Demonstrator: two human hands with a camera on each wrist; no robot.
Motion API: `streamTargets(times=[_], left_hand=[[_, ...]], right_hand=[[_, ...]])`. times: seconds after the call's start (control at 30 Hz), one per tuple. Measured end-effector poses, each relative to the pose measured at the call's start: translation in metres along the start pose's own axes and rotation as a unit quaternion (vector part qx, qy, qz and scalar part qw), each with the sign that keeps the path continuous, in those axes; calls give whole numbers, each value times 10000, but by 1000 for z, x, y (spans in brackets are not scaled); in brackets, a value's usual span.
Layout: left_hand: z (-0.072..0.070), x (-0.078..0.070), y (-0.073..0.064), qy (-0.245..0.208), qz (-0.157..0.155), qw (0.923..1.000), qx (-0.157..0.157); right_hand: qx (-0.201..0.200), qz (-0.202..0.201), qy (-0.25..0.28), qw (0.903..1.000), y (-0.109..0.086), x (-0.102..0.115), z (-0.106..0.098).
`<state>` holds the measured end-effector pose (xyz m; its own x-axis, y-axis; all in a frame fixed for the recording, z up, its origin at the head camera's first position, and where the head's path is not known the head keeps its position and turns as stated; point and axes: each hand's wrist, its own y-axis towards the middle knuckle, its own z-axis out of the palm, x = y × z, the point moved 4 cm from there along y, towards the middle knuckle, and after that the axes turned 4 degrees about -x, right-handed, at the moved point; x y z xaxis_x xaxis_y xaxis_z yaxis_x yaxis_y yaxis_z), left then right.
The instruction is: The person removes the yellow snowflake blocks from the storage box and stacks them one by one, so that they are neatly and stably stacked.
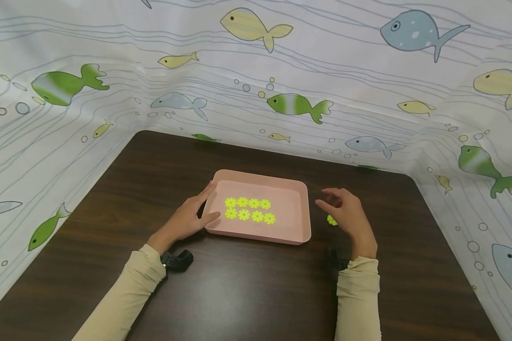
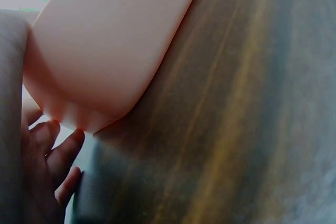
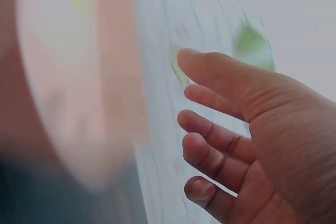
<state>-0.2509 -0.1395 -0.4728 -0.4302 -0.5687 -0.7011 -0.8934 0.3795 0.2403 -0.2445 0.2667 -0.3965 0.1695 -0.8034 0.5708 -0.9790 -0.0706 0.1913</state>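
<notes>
A shallow pink tray [image 1: 288, 229] sits on the dark table, with several bright yellow-green notched discs [image 1: 257, 216] in two rows inside it. My left hand [image 1: 185, 218] rests at the tray's left side, its thumb reaching over the rim near the front corner. Seen from the left wrist, the fingertips touch the outside of the pink wall [image 2: 115, 40]. To the right of the tray and apart from it, my right hand [image 1: 344, 208] hovers with loosely bent fingers; nothing shows between them in the right wrist view. Another notched disc [image 1: 332, 220] is partly hidden below that hand.
A dark wood-grain table [image 1: 247, 289] extends around the tray. White cloth with printed fish [image 1: 247, 111] hangs along the back and both sides. Each wrist wears a black band [image 1: 177, 260], below a rolled beige sleeve.
</notes>
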Motion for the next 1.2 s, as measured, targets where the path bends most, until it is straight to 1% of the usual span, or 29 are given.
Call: streamTargets(times=[0.07,0.1,0.2,0.3,0.37,0.47,0.57,0.77,1.03,1.2], left_hand=[[0,0,0,23,5,10000,-12],[0,0,0,25,-6,10000,-13],[1,0,0,35,-66,10000,8],[3,0,0,40,-107,9999,69],[4,0,1,35,-129,9999,82],[3,0,0,13,-185,9998,53],[1,1,0,35,-226,9997,47],[0,3,0,36,-215,9998,41],[0,1,0,67,-237,9997,28],[0,0,0,83,-249,9996,50]], right_hand=[[155,-354,100,9992,8,23,18],[318,-513,189,9980,11,34,29],[983,-886,327,9907,18,60,61],[1491,-840,221,9850,19,72,82],[1681,-725,107,9830,18,73,90],[1771,-417,100,9833,16,72,93],[1822,-256,169,9828,15,70,94],[1886,-375,253,9810,16,70,96],[2030,-421,420,9774,13,70,98],[1984,-506,422,9779,12,69,98]])
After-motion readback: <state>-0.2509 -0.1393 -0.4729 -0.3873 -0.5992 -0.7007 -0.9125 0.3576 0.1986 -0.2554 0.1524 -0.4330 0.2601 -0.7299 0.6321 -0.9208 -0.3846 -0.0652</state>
